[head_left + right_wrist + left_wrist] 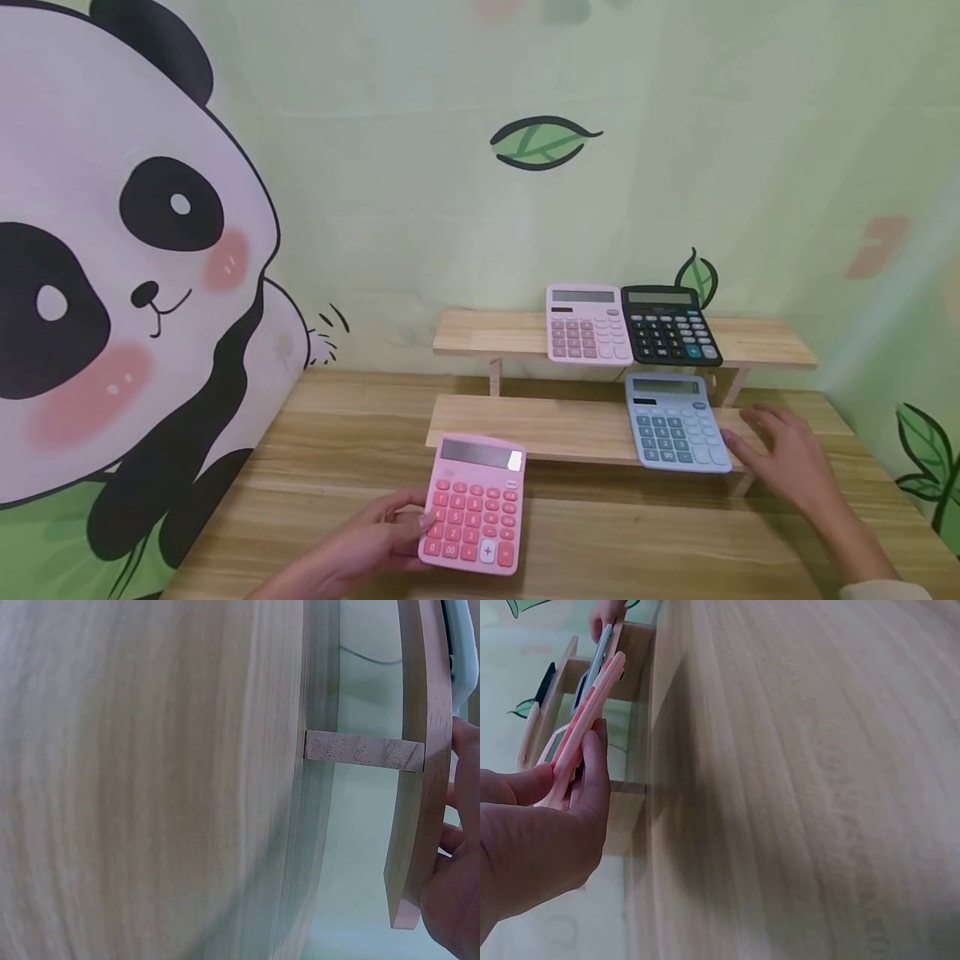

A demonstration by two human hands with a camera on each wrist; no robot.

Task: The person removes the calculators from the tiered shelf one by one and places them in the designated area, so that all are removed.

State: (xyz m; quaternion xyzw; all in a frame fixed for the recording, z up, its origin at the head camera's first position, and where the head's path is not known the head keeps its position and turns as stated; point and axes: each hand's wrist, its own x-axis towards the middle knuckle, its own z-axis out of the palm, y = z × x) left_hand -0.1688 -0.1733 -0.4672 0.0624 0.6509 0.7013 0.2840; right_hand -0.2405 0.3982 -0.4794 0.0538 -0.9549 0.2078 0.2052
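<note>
In the head view, lower centre, the left hand (375, 533) pinches the pink calculator (474, 504) on the worktop (660, 542), best lifted level, while the right hand (787, 458) rests loose beside the blue calculator (675, 422); the left-wrist view, upper left, shows thumb (521, 784) and fingers (592, 772) clamping its edge; the right-wrist view shows only the shelf (420, 750).

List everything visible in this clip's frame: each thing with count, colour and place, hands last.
Coral-pink desk calculator: 1, pink, front of the table, tilted up.
Pale pink calculator: 1, upper shelf, left of the black one.
Black calculator: 1, upper shelf.
Light blue calculator: 1, lower shelf, right end.
Two-tier wooden shelf: 1, light wood, back of the table.
Wooden table: 1, light wood.
Panda wall mural: 1, left wall.
Left hand: grips the coral-pink calculator.
Right hand: open, beside the blue calculator.
</note>
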